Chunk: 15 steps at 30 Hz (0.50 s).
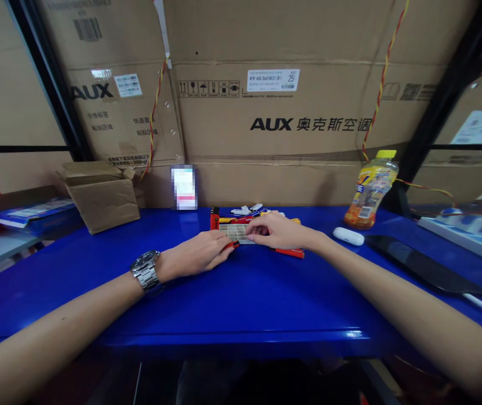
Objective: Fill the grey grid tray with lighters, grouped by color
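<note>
A small pale tray divided into compartments [236, 230] lies on the blue table between my hands. My left hand [207, 250] is at its left front corner, fingers curled and closed around a small red piece with a black end [233, 244]. Over the tray's right side, my right hand [277, 230] has thumb and fingers pinched together; what is between them is hidden. Red sticks with black ends [214, 219] stand at the tray's left edge. Another red stick [290, 252] lies beneath my right hand. Small white and blue pieces [247, 210] are heaped behind the tray.
A phone [184, 187] leans at the back, right of an open cardboard box [101, 197]. To the right are a drink bottle [371, 191], a white earbud case [348, 236], a black device with a white cable [422, 263] and a power strip [469, 239]. Large cartons [308, 152] wall the back.
</note>
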### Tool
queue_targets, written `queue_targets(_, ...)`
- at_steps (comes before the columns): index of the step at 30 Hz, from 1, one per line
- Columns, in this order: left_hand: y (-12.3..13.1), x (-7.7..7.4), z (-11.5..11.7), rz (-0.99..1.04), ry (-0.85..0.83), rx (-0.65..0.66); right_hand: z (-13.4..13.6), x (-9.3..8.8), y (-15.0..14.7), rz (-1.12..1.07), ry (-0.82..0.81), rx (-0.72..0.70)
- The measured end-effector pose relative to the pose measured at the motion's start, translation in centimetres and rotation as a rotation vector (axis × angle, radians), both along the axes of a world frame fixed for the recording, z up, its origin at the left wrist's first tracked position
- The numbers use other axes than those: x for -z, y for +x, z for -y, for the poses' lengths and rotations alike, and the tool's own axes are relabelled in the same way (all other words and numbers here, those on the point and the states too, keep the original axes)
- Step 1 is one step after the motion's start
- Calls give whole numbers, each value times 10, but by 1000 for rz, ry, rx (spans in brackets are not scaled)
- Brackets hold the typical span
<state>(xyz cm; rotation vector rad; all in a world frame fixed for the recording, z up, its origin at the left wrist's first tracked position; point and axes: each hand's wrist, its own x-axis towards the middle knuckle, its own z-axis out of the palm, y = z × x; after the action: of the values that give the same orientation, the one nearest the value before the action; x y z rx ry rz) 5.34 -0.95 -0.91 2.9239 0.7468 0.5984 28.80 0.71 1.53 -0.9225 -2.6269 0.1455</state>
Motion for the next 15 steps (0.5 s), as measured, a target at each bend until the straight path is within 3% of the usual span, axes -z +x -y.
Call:
queue_targets(3, -1, -3, -4, 10, 32, -106, 1, -1, 0, -1, -13, -6)
queue_targets(7, -9, -8, -14, 236, 37, -288, 1, -1, 1, 0, -8, -15)
queue_targets(11, -17, -7, -23, 407, -63, -353, 1, -2, 2, 3, -29, -6)
queue_targets(15, -21, -2, -29, 430, -74, -422, 2, -3, 2, 0, -76, -3)
